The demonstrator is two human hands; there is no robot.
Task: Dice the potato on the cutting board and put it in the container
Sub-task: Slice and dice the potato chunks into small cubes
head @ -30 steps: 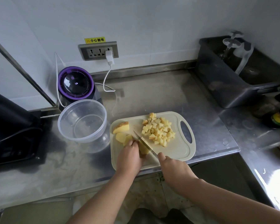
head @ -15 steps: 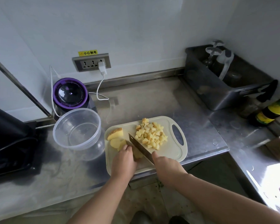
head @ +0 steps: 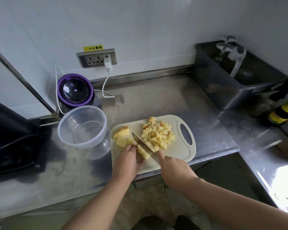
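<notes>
A pale cutting board (head: 181,151) lies at the counter's front edge. A heap of diced potato (head: 158,134) sits on its right half. Two uncut potato pieces (head: 121,132) lie at its left end. My left hand (head: 127,161) holds down a potato slab (head: 143,152) with curled fingers. My right hand (head: 173,170) grips a knife (head: 143,144) whose blade slants across the board, right beside the slab. An empty clear round container (head: 82,125) stands left of the board.
A purple-lidded appliance (head: 75,91) with a white cable stands behind the container. A black device (head: 8,138) fills the left counter. At the right stand a dark plastic bin (head: 236,78) holding glassware and a dark bottle (head: 281,112).
The blade tip has risen and the knife has shifted slightly toward the diced heap. My left hand stays on the slab. The camera view has tilted a little.
</notes>
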